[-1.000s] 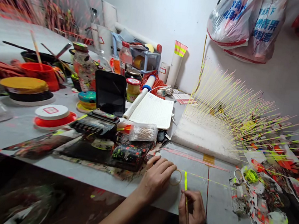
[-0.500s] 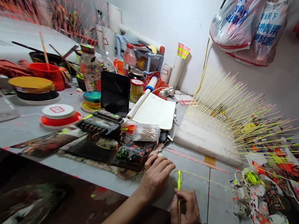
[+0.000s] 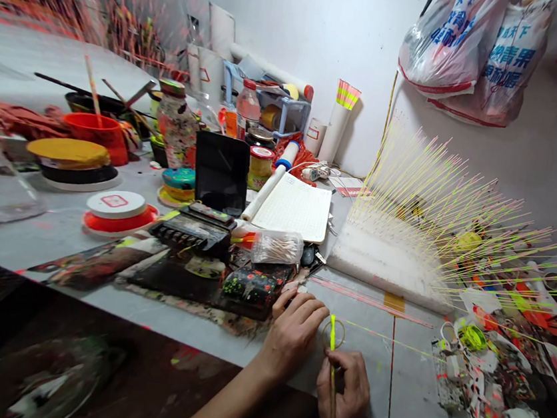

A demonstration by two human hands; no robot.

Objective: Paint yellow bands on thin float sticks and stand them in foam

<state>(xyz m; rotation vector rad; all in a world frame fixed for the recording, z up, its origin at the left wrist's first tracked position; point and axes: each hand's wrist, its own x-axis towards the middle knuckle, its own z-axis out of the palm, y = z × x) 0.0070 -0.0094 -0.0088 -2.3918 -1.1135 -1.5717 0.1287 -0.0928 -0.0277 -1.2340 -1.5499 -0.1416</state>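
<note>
My right hand [image 3: 346, 388] is closed around a slim paintbrush [image 3: 333, 332], its bristles loaded with bright neon yellow. The brush points up and away from me, its tip close to a thin yellow stick [image 3: 384, 337] lying across the table. Around the brush tip shows a thin tan ring [image 3: 341, 333]. My left hand [image 3: 295, 328] is curled beside a paint-spattered black cylinder [image 3: 252, 285]. The stick's left end disappears at this hand, and its bent fingers hide what they hold.
Behind my hands stand a foam block [image 3: 393, 266] bristling with yellow-tipped sticks, an open notebook [image 3: 296, 208] and a box of cotton swabs [image 3: 278, 247]. Painted scraps [image 3: 504, 389] pile up at right. A dark tablet [image 3: 219, 172], jars and a red cup [image 3: 98, 138] are at left.
The whole view has shifted slightly, with things appearing a little further right. Both hands keep nearly the same pose, and the brush stays in my right hand.
</note>
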